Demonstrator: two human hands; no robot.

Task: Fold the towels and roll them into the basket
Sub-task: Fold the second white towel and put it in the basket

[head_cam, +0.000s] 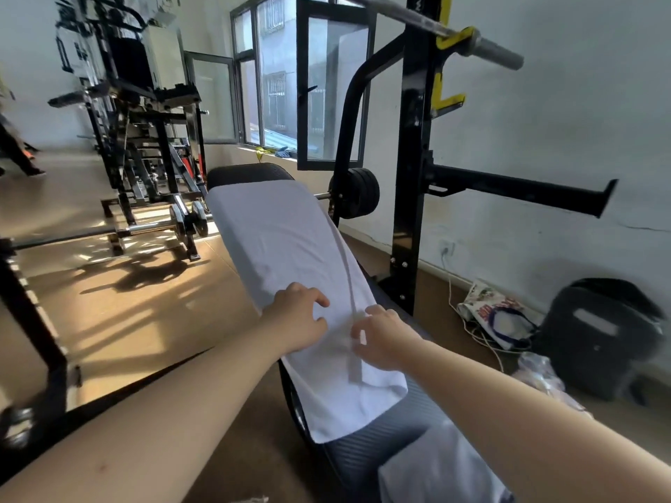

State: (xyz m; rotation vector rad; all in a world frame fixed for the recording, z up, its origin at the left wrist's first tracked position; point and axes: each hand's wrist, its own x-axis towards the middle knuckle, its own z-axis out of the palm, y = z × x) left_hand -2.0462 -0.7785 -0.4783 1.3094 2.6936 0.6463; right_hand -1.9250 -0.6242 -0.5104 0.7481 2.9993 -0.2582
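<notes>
A white towel [279, 245] lies spread lengthwise along a black padded weight bench [392, 441]. A raised crease runs down its right side. My left hand [296, 319] rests on the towel's left part, fingers bent, fingertips touching the cloth. My right hand [381, 337] sits at the crease, its fingers curled and pinching the fold of cloth. A second pale cloth [439, 473] lies on the bench's near end, partly under my right arm. No basket is in view.
A black rack upright [412, 176] with a barbell [483, 41] stands right of the bench. A dark bag [599, 339], a printed bag [490, 310] and cables lie on the floor by the wall. A weight machine [145, 139] and a floor barbell [163, 226] stand left.
</notes>
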